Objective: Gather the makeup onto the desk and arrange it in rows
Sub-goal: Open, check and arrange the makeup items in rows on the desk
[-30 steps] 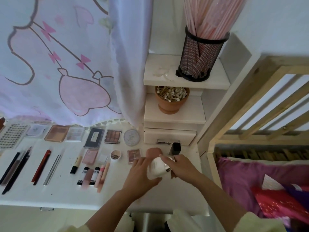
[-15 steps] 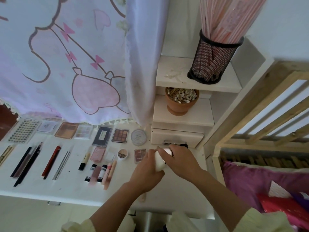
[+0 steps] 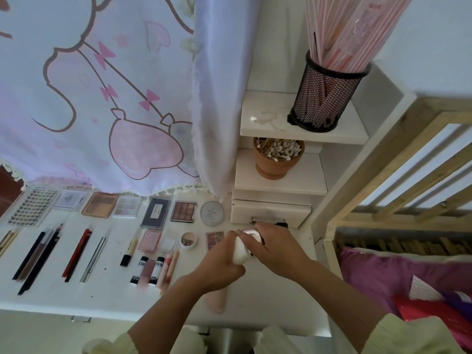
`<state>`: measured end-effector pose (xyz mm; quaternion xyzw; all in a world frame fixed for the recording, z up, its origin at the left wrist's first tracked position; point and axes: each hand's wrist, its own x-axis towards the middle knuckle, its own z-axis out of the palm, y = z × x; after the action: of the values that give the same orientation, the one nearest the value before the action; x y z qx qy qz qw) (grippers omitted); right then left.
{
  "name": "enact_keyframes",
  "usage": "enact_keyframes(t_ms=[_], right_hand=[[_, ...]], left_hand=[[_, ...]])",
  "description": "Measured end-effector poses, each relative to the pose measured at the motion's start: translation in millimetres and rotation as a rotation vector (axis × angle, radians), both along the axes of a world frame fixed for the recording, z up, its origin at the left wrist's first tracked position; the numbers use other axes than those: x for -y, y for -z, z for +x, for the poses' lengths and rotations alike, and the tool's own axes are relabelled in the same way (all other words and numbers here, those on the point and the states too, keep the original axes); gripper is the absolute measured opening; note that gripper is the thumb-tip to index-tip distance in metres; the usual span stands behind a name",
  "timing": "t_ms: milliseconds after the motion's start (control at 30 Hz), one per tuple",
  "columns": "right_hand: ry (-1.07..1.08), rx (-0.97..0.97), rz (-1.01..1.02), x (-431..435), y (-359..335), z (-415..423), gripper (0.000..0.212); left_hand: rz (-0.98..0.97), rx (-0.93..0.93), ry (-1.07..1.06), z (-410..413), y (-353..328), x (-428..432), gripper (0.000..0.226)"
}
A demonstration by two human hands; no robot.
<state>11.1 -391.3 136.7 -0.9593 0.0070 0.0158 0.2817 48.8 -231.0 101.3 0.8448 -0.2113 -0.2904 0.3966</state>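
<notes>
The desk [image 3: 102, 290] is mostly sorted: palettes [image 3: 183, 211] along the back, pencils [image 3: 76, 254] and tubes [image 3: 159, 268] in front. Looks like the placing step at the right end. The left hand [image 3: 219, 264] and right hand [image 3: 275, 249] both wrap a small white bottle [image 3: 240, 251] just over the desk, by the drawer [image 3: 270, 213]. There's bare room toward the front edge, right of the tubes. I'd guess it gets set down in line there.

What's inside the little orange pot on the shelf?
The orange pot is packed with cotton swabs that have white tips and wooden sticks. They fill it right up to the rim, so the bottom of the pot and anything lying under them is hidden.
</notes>
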Motion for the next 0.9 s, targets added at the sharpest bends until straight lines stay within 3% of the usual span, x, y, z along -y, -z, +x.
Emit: enact_keyframes(t_ms=[200, 367, 467, 567, 700, 833, 900], right_hand=[[-0.197, -0.036, -0.112, 7.6, -6.8, -0.2, 0.042], [-0.431, 0.063, -0.291, 17.1, -7.2, 0.5, 0.058], [-0.266, -0.052, -0.196, 12.7, -7.3, 1.9, 0.047], [-0.024, -0.112, 0.052, 1.7, -9.4, 3.0, 0.051], [0.181, -0.159, 0.395, -2.8, -8.6, 7.2, 0.039], [0.120, -0.173, 0.361, 0.9, -11.5, 9.3, 0.019], [0.056, -0.164, 0.324, 2.9, -15.0, 9.0, 0.022]], left_hand=[[-0.053, -0.137, 0.130, 7.7, -17.5, -4.6, 0.064], [-0.020, -0.198, 0.218, 13.0, -19.1, -8.1, 0.054], [-0.020, -0.098, 0.109, 12.0, -14.6, -4.5, 0.057], [0.049, 0.009, 0.010, 13.8, -9.2, -1.7, 0.050], [0.109, 0.088, -0.042, 18.0, -3.2, -2.9, 0.051], [0.140, 0.085, -0.040, 18.6, 0.6, -3.5, 0.052], [0.137, 0.079, -0.038, 17.9, 1.3, -3.6, 0.053]])
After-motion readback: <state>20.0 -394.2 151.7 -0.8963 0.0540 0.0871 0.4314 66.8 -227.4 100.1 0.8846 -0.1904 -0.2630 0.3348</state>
